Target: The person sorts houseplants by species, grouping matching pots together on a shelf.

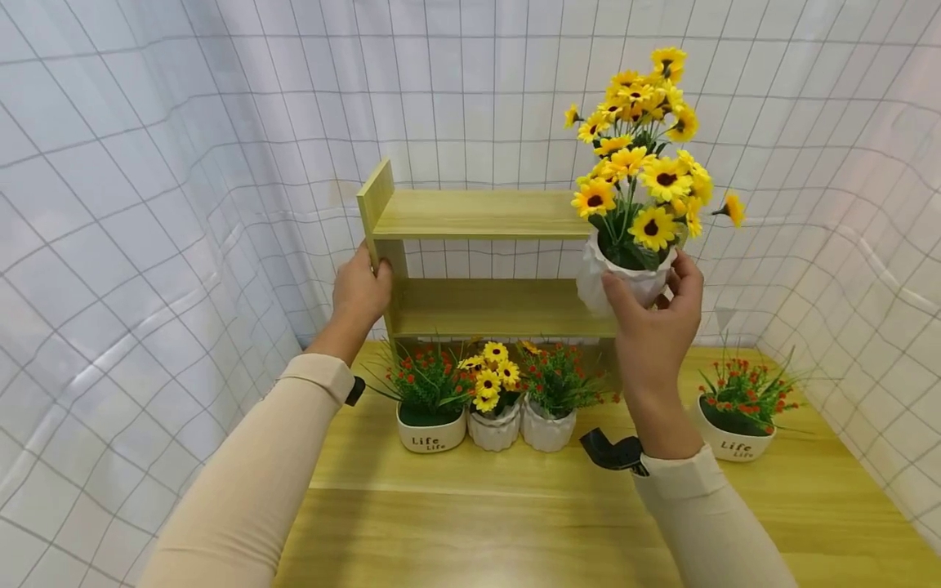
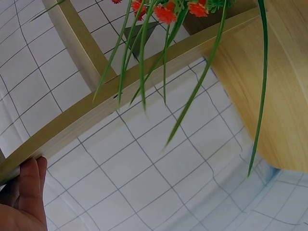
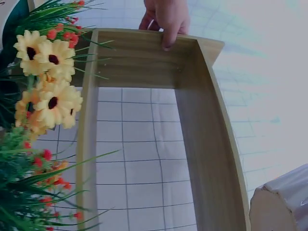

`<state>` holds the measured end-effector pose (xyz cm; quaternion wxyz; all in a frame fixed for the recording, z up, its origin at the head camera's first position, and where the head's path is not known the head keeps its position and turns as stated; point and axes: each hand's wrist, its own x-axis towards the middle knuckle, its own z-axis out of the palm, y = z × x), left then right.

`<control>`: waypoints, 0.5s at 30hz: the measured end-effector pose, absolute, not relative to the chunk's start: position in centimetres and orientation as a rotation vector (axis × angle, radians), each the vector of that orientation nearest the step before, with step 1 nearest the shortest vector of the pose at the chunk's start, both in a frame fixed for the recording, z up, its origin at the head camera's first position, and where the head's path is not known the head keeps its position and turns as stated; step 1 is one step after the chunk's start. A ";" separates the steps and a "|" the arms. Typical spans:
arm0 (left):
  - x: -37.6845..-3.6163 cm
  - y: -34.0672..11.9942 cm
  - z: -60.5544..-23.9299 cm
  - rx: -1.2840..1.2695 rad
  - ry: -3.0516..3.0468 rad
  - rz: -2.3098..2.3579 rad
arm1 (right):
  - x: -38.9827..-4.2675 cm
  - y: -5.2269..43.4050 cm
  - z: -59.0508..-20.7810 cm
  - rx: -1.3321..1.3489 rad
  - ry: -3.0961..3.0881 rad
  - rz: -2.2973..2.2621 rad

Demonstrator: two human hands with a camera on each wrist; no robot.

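**Sunflower pot held up at the shelf's right end**

We see the sunflower pot (image 1: 621,282) in the right hand (image 1: 654,327), lifted off the table (image 1: 515,523) and level with the gap between the two boards of the wooden shelf (image 1: 478,214). Grip: thumb and fingers wrapped round the white pot's lower body, holding it upright. Blooms stand above the top board. In the right wrist view only a corner of the pot (image 3: 281,207) shows.

Left hand (image 1: 360,290) grips the shelf's left upright, fingers curled round the edge; the left wrist view shows fingertips (image 2: 29,183) against the board's underside.

Under the shelf on the table we see three small pots in a row, touching or nearly: a "Life" pot (image 1: 431,408) with red flowers, a small sunflower pot (image 1: 494,408), another red-flower pot (image 1: 550,404). A second "Life" pot (image 1: 738,408) sits well apart to the right. White gridded cloth (image 1: 147,204) surrounds the table.
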<state>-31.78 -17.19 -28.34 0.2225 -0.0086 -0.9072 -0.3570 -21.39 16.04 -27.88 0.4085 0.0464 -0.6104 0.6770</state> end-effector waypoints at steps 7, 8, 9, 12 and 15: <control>-31.7 -17.2 -28.1 -0.028 -2.513 -0.978 | -22.9 14.8 -25.5 0.214 -1.486 1.718; -31.7 -17.2 -28.1 -0.027 -2.514 -0.976 | -23.2 14.6 -25.3 0.219 -1.486 1.715; -31.7 -17.2 -28.1 -0.026 -2.514 -0.972 | -23.4 14.3 -25.1 0.223 -1.488 1.715; -31.7 -17.2 -28.2 -0.027 -2.513 -0.975 | -24.1 13.7 -24.6 0.228 -1.517 1.689; -31.7 -17.2 -28.3 -0.023 -2.514 -0.979 | -24.7 13.0 -24.3 0.228 -1.564 1.667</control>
